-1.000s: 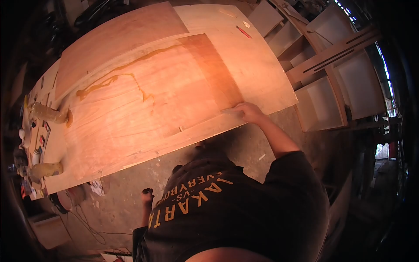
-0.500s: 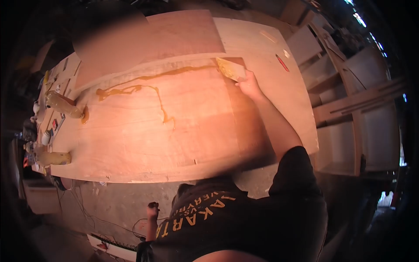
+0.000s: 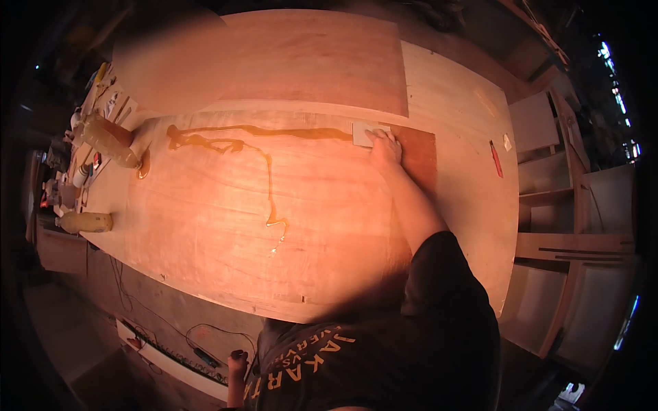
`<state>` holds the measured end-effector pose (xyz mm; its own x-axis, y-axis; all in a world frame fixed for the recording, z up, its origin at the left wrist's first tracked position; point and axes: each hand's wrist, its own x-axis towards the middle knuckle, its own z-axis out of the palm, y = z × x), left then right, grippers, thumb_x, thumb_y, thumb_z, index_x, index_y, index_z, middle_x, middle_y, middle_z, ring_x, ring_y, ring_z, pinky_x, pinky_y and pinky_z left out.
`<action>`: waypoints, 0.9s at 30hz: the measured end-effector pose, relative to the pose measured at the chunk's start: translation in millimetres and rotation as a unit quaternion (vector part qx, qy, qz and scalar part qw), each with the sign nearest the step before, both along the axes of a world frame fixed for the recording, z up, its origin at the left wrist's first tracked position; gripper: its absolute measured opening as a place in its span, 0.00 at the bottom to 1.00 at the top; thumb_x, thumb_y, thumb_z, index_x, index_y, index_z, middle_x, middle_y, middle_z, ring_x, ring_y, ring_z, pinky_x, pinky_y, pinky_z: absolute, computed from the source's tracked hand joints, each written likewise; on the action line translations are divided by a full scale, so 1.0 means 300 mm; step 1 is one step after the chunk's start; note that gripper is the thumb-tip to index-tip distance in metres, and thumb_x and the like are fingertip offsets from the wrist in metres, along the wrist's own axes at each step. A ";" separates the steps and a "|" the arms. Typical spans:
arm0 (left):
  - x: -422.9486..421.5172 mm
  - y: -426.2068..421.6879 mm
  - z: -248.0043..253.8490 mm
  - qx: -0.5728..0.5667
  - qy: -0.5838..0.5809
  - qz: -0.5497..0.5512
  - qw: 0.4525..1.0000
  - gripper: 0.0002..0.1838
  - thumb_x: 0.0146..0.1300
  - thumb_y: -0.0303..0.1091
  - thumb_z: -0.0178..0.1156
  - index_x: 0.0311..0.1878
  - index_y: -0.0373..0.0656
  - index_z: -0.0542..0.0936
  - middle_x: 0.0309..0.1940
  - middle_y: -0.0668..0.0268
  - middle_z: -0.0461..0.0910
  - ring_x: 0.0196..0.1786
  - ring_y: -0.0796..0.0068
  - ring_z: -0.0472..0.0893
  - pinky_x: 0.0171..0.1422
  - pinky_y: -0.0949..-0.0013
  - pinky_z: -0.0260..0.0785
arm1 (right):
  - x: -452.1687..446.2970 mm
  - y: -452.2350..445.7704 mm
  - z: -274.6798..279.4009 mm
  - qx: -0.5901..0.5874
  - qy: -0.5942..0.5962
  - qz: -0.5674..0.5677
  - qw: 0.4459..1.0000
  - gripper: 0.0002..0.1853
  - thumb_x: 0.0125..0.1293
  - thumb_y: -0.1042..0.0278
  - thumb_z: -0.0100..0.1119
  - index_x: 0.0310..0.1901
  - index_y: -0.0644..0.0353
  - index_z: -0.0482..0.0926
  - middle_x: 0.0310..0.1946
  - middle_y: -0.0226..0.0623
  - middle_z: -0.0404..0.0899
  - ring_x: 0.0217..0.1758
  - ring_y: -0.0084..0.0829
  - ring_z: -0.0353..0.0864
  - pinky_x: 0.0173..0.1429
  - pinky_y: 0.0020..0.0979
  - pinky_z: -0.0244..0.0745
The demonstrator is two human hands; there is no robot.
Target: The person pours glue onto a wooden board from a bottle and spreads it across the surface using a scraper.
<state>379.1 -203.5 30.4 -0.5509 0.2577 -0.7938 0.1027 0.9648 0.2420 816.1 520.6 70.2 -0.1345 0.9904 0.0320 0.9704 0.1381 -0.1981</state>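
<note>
Head-worn view, forward, down onto board (image 3: 205,212)

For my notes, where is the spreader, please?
In the head view, the spreader is slightly right of centre, in the right hand, beside the amber streak.

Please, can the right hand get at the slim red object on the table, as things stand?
Probably yes: only flat wood shows between the right hand and the slim red object. However, the hand holds a spreader, which may need setting down first.

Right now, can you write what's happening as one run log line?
right hand: holding flat spreader at right end of amber streak | left hand: off wooden panel, grip unclear
</note>
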 end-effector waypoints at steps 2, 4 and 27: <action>0.006 0.013 0.006 -0.011 -0.008 -0.006 1.000 0.26 0.61 0.37 0.65 0.57 0.25 0.80 0.43 0.46 0.87 0.35 0.61 0.89 0.38 0.63 0.82 | -0.003 -0.010 0.041 -0.014 -0.004 -0.008 1.000 0.28 0.65 0.73 0.61 0.67 0.37 0.80 0.67 0.22 0.76 0.73 0.35 0.69 0.72 0.45 0.69; 0.009 0.030 0.005 0.002 -0.021 -0.013 1.000 0.25 0.65 0.38 0.63 0.59 0.29 0.80 0.42 0.51 0.87 0.37 0.65 0.89 0.38 0.64 0.80 | 0.000 0.009 0.019 0.002 -0.017 -0.008 1.000 0.28 0.64 0.72 0.62 0.66 0.36 0.80 0.67 0.22 0.76 0.73 0.35 0.70 0.73 0.45 0.69; 0.031 -0.052 -0.022 0.039 0.021 -0.017 0.999 0.31 0.60 0.46 0.67 0.58 0.29 0.82 0.47 0.43 0.88 0.52 0.53 0.88 0.57 0.57 0.79 | -0.010 0.023 0.119 -0.120 -0.078 -0.001 0.990 0.22 0.70 0.71 0.61 0.65 0.46 0.83 0.61 0.42 0.84 0.64 0.44 0.82 0.69 0.44 0.77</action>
